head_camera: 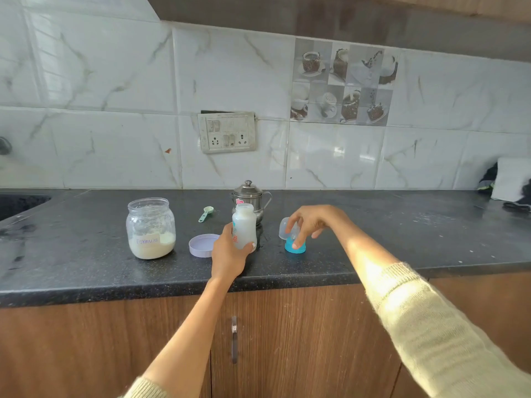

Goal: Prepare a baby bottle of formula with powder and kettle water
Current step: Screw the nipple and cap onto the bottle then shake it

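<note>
Baby bottle (244, 225) in left hand (230, 254), kettle (251, 198) behind; right hand (311, 222) gripping blue cap (296, 245).

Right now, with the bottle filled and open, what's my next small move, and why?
Probably lift the teat cap and bring it over the bottle. The bottle stands open and holds milky liquid, the left hand steadies it on the counter, and the right hand is already closing on the cap beside it.

I have my left hand (230, 254) curled closed around something upright, forearm bare. My right hand (309, 224) reaches forward, fingers (298, 239) bent downward in a pinch, pale knitted sleeve (425, 320) pushed back.
</note>
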Motion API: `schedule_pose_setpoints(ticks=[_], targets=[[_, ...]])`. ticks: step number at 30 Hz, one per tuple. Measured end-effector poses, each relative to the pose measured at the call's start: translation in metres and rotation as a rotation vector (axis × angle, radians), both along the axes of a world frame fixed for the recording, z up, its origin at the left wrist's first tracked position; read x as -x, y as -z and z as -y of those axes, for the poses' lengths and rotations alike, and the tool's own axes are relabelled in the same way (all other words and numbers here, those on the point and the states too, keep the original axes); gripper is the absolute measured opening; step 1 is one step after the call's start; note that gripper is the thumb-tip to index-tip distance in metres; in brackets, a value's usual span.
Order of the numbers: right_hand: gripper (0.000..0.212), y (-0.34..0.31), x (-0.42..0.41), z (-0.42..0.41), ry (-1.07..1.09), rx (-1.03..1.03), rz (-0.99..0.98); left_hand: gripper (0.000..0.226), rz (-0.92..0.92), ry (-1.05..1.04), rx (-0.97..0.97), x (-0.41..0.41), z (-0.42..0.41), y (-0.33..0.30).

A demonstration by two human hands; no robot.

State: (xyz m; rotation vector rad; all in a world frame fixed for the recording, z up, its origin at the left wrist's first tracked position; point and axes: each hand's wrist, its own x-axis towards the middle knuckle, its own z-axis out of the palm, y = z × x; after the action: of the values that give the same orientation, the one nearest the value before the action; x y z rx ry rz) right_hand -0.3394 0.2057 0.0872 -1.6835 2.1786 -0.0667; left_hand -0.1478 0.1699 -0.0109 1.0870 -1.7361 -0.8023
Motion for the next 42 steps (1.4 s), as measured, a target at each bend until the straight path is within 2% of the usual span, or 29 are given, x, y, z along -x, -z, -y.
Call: schedule_pose_setpoints(ticks=[3,7,12,14,16,18,23,29,42], targets=[[0.046,0.013,-0.007,-0.001,-0.019,-0.005,-0.096,0.056,0.013,-0.004,-0.002,-0.001,-0.004,0.000],[0.037,0.021,-0.012,0.002,-0.004,0.095,-0.167,0.056,0.017,-0.006,0.001,-0.002,-0.005,-0.001],[0.037,0.026,-0.013,0.001,-0.058,0.193,-0.229,0.056,0.016,0.001,-0.003,-0.001,-0.008,0.002],[0.042,0.011,-0.016,0.002,-0.109,0.305,-0.158,0.054,0.010,0.002,0.005,-0.001,-0.007,0.004],[0.045,-0.016,-0.027,0.003,-0.162,0.458,-0.004,0.053,0.006,-0.001,0.014,0.000,-0.006,0.004],[0.046,-0.044,-0.042,0.004,-0.231,0.523,0.111,0.050,0.003,-0.004,0.020,0.000,-0.004,0.003],[0.044,-0.069,-0.078,0.017,-0.377,0.423,0.027,0.049,0.031,0.011,0.014,0.002,-0.002,0.003],[0.044,-0.063,-0.092,0.036,-0.398,0.256,-0.133,0.046,0.032,0.017,0.038,0.001,0.001,0.005],[0.045,-0.049,-0.087,0.037,-0.392,0.293,-0.197,0.057,0.057,0.010,0.043,0.003,0.007,0.011]])
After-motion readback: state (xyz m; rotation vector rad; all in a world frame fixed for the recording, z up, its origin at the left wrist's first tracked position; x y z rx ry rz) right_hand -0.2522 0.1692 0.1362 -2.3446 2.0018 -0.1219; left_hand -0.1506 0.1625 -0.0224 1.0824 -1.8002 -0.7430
